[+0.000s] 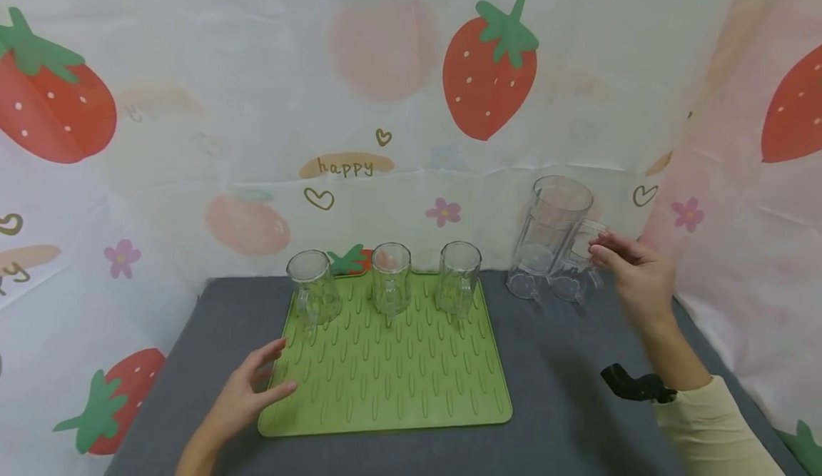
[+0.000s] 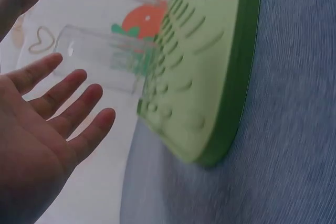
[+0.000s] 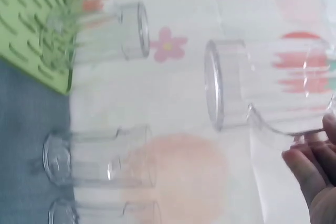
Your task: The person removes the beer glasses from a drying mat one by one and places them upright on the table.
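Note:
My right hand (image 1: 636, 276) grips the handle of a clear glass mug (image 1: 560, 198), held upright in the air at the back right. In the right wrist view, fingers curl at the raised mug's (image 3: 273, 85) handle. Just below it, two more glass mugs (image 1: 525, 285) stand on the grey table. Three glass mugs, the left mug (image 1: 317, 290), middle mug (image 1: 392, 283) and right mug (image 1: 459, 280), stand in a row along the back of a green ridged mat (image 1: 398, 383). My left hand (image 1: 247, 390) hovers near the mat's front left side, fingers spread, holding nothing.
A grey cloth (image 1: 546, 404) covers the table under the mat. Behind and on both sides hangs a white curtain (image 1: 270, 105) printed with strawberries, flowers and hearts. A black strap piece (image 1: 636, 383) sticks out from the right wrist.

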A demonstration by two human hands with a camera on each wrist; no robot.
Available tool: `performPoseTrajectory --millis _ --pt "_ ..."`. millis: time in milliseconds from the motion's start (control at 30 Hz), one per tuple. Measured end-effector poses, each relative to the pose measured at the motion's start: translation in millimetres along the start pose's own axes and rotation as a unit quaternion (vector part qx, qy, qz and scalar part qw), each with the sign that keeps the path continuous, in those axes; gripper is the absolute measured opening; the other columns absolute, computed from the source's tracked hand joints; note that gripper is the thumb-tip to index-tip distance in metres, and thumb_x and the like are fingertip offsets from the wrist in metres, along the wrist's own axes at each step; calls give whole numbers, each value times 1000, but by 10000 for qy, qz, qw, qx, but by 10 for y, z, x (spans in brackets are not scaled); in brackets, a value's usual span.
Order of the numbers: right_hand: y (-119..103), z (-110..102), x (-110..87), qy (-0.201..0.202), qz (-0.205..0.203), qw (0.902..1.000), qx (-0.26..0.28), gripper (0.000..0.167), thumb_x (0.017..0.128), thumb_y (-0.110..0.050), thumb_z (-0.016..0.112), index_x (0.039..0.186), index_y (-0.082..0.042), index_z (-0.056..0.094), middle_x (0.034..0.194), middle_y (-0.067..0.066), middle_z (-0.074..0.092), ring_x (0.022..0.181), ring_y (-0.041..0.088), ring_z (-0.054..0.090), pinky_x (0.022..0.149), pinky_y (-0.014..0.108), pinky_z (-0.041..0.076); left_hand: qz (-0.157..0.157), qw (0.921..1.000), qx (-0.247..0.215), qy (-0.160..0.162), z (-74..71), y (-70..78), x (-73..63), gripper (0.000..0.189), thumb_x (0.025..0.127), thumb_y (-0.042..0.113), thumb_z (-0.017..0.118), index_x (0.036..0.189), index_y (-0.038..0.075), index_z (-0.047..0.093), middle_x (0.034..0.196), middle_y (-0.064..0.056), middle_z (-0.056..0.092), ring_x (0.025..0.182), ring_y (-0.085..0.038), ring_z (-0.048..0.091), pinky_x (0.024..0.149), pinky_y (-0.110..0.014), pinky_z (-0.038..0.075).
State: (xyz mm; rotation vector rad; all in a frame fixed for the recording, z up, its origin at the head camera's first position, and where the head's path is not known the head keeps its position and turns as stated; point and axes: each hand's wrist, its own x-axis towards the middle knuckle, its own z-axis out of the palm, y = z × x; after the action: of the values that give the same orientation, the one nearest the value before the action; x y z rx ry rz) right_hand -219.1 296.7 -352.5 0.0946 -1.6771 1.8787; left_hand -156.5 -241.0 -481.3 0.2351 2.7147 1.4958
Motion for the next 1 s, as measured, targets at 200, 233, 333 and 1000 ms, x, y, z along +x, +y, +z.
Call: performPoseTrajectory --millis 200,233,333,1000 --pt "46 -90 146 141 -57 9994 304 24 78 19 68 87 -1 77 77 -1 76 66 7 72 58 17 56 -188 9994 285 -66 -108 -103 -49 73 89 25 71 149 3 35 150 -23 37 135 -45 38 103 -64 39" --pt "51 -109 163 192 -58 9993 309 25 78 20 68 86 -2 77 76 -1 76 65 6 72 58 17 56 -199 9991 364 -96 -117 -121 -60 73 89 26 72 148 2 36 150 -24 37 134 -45 38 103 -64 39" --pt "55 -169 211 378 22 9987 353 26 77 20 69 86 -3 77 75 -1 76 65 6 72 59 17 56 -135 9981 580 -158 -128 -179 -93 75 87 25 74 146 -2 37 148 -27 39 133 -47 38 103 -64 39" --pt "-58 -468 355 1213 1013 9854 630 15 75 9 77 83 -3 77 74 1 75 56 10 71 51 21 56 -636 9731 1931 -1085 -105 -417 -84 92 77 43 80 140 -12 41 137 -35 48 128 -54 43 100 -65 40"
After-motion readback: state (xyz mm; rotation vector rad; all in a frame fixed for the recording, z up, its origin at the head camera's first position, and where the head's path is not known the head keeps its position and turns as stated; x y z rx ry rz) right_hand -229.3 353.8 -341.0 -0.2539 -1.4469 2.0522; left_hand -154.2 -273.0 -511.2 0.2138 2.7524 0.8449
